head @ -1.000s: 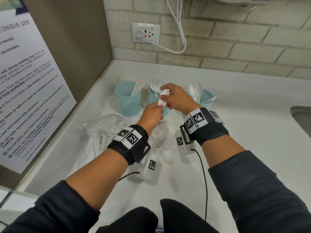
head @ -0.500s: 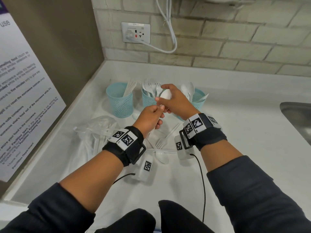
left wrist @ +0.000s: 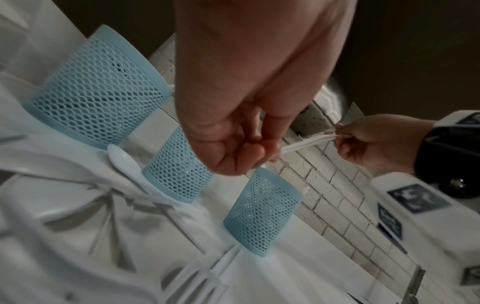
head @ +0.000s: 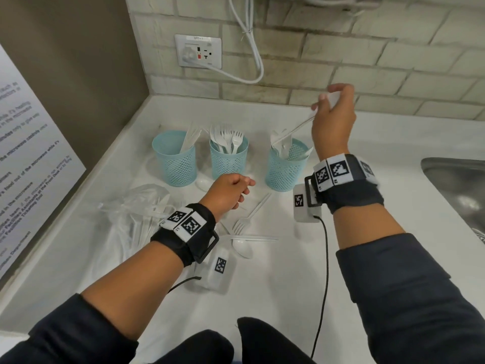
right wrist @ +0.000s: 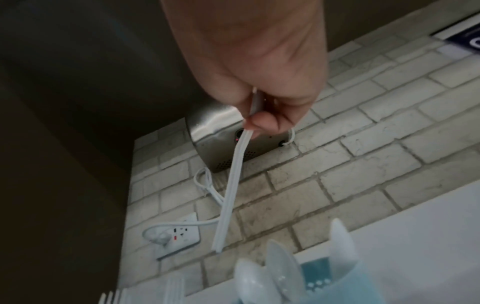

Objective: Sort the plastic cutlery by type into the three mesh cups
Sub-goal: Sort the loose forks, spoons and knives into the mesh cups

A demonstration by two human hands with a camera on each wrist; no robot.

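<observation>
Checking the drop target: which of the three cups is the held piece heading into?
The right cup, with spoons in it. The right hand holds a spoon handle-down above its rim.

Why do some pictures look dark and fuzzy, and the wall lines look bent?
Head view: bright and mostly sharp, but the wide lens bends the brick wall lines. Left wrist view: dimmer; the left hand and the fork near the lens are blurred, the mesh cups sharper. Right wrist view: dark upper left corner; the spoons at the bottom are out of focus.

dark sleeves [head: 420,298], black wristbands [head: 183,232], checkered tags [head: 338,169]
</observation>
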